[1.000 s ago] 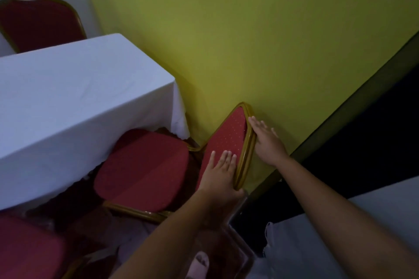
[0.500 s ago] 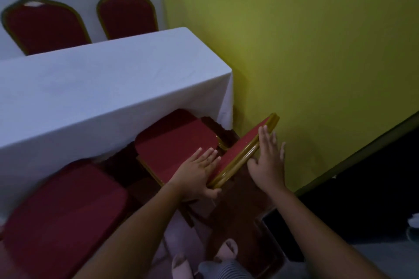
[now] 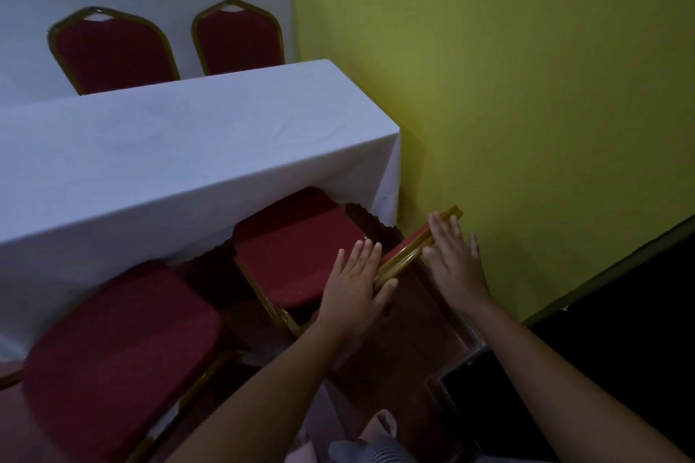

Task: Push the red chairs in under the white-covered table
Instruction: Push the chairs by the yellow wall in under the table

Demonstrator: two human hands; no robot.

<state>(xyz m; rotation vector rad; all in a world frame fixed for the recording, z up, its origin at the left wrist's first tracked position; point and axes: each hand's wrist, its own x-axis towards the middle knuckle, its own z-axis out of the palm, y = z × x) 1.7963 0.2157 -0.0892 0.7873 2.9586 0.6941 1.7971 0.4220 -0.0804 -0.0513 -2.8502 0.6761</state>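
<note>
The white-covered table [image 3: 169, 147] fills the left and middle. A red chair with a gold frame stands at its near right corner; the seat [image 3: 293, 248] reaches partly under the cloth's edge. Its backrest [image 3: 410, 250] shows edge-on beside the yellow wall. My left hand [image 3: 353, 289] clasps the backrest's near end, fingers on the red front, thumb round the gold frame. My right hand [image 3: 455, 263] lies flat against the rear of the backrest, fingers spread. A second red chair seat [image 3: 120, 342] stands at the lower left, mostly outside the table.
Two more red chairs [image 3: 113, 53] [image 3: 239, 41] stand behind the table's far side against a white wall. The yellow wall [image 3: 526, 86] runs close along the table's right end. A dark strip and black area [image 3: 620, 312] lie at the right. My feet [image 3: 361, 440] show at the bottom.
The chair has turned and slid toward the table, so its seat now reaches under the cloth and its backrest shows edge-on. Both hands stayed on the backrest. The view swung left.
</note>
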